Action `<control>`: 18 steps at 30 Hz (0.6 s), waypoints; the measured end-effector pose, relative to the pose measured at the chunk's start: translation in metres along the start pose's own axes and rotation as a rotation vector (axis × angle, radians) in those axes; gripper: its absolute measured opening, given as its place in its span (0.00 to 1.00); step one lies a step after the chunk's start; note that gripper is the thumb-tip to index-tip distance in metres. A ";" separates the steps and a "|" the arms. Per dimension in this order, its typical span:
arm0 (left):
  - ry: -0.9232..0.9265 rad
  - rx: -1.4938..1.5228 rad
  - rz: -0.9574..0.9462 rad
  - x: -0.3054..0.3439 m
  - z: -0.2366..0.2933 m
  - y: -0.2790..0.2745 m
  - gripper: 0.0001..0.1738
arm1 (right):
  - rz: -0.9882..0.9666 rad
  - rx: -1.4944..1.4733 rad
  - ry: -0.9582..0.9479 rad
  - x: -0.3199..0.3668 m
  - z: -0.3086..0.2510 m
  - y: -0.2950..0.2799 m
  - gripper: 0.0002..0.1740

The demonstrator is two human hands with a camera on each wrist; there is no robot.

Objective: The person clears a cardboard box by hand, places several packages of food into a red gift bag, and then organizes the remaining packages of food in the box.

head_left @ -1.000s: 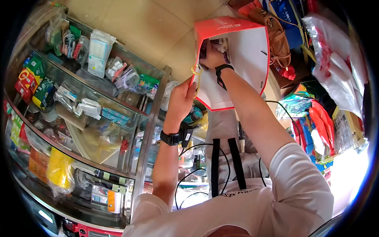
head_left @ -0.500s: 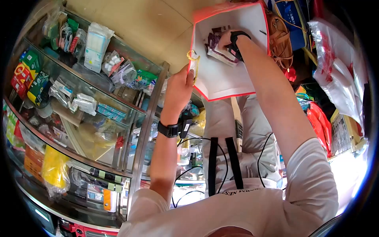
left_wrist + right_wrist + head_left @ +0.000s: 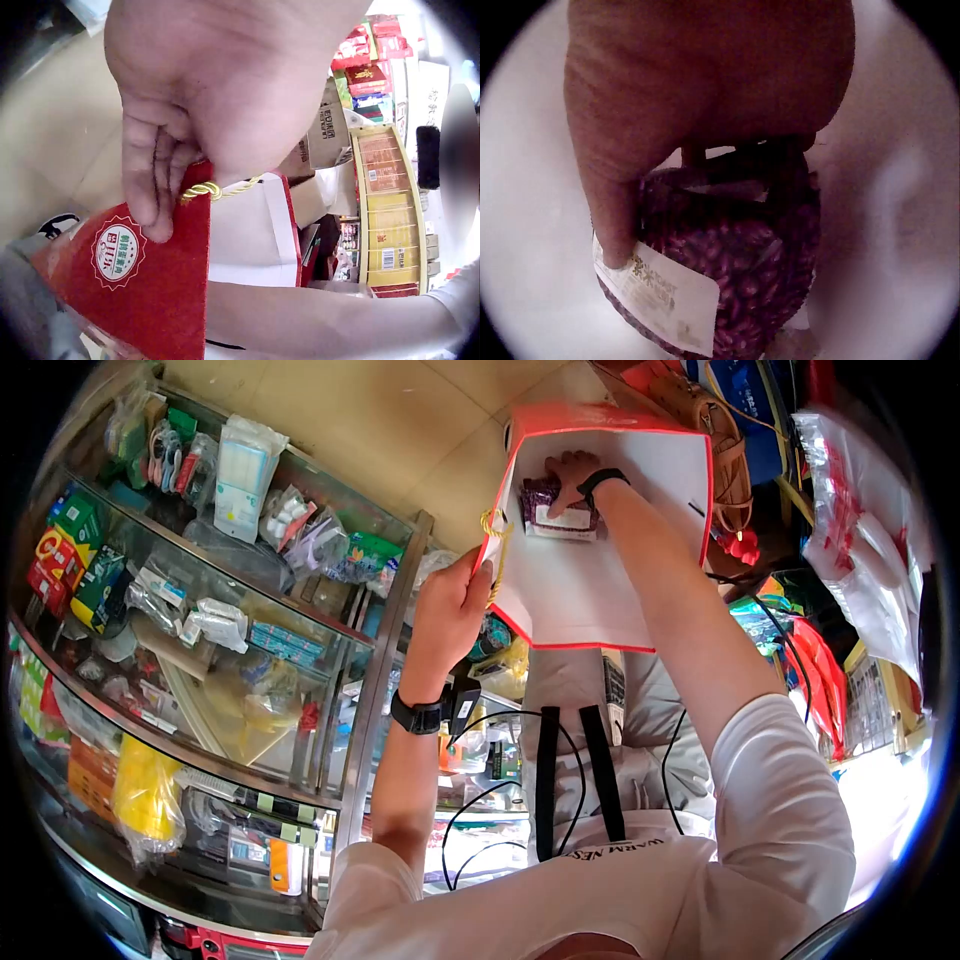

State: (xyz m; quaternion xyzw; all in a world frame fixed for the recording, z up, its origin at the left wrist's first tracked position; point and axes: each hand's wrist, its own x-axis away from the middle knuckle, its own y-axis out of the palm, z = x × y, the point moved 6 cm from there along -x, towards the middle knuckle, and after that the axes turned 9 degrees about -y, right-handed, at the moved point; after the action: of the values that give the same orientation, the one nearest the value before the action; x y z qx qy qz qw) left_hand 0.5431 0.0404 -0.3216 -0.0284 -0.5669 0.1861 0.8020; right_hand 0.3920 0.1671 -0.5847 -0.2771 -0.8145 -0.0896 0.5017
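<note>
A red paper gift bag (image 3: 600,595) with a white inside is held open in front of me. My left hand (image 3: 470,585) pinches its left rim beside the gold cord handle (image 3: 493,530). The left wrist view shows those fingers (image 3: 150,195) curled over the red edge and the gold cord (image 3: 202,191), above a round logo (image 3: 116,251). My right hand (image 3: 568,468) reaches deep into the bag and grips a clear packet of dark red beans (image 3: 555,518). The right wrist view shows my thumb (image 3: 611,217) on the packet (image 3: 742,277) by its white label (image 3: 660,289).
A glass display cabinet (image 3: 385,650) full of packaged goods stands at my left. A brown handbag (image 3: 700,420) and plastic bags (image 3: 860,560) hang at the upper right. Shelves of boxed goods (image 3: 382,195) show behind the bag. Cables hang down my front.
The bag tipped up and then shifted right in my left hand. My right hand stayed inside it with the bean packet, which now sits near the bag's far end.
</note>
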 end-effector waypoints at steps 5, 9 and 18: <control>0.034 0.042 -0.002 0.012 -0.019 0.012 0.17 | 0.017 -0.106 0.039 0.018 -0.012 0.039 0.63; 0.051 -0.022 -0.025 0.011 -0.014 0.013 0.17 | -0.024 -0.169 0.091 0.025 -0.013 0.057 0.62; 0.086 -0.141 -0.066 0.008 0.005 0.025 0.18 | -0.057 -0.286 0.273 0.040 -0.003 0.098 0.59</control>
State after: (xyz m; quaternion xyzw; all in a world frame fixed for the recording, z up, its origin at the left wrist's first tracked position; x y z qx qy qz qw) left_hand 0.5339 0.0651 -0.3192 -0.0739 -0.5443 0.1178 0.8273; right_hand 0.4338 0.2613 -0.5611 -0.3074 -0.7255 -0.2553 0.5603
